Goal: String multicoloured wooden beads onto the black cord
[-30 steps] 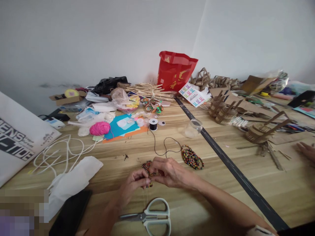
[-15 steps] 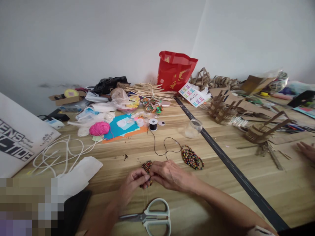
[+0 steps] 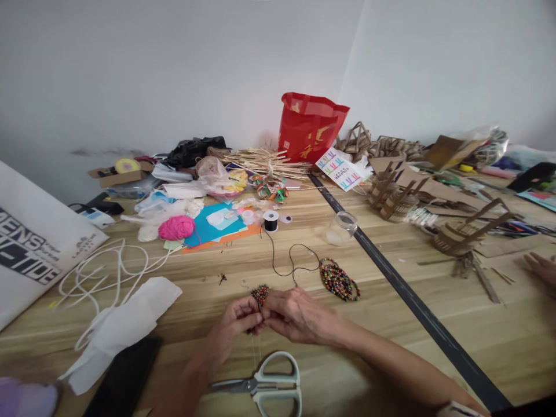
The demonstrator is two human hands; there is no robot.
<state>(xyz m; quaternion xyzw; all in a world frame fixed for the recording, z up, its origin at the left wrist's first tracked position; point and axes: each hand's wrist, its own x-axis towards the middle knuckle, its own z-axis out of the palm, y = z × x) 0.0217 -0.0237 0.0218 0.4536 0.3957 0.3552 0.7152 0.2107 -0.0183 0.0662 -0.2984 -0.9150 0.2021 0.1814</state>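
Observation:
Both my hands meet at a small piece of beadwork, a cluster of dark multicoloured beads. My left hand pinches its lower part between thumb and fingers. From the right, my right hand closes on the same beadwork, its fingertips touching those of the left; the exact grip point is hidden. Pale threads hang below the fingers toward white-handled scissors. Beyond my right hand a black cord runs in loops back to a spool. Coiled bead strings lie right of the cord.
A clear jar stands by the dark strip across the table. Pink yarn, white cable, crumpled paper and a black phone-like slab lie left. Small woven baskets and another person's hand are right.
My hands have shifted slightly, and the fingers now cover more of the lower beads. The scissors, cord and coiled bead strings stay in place.

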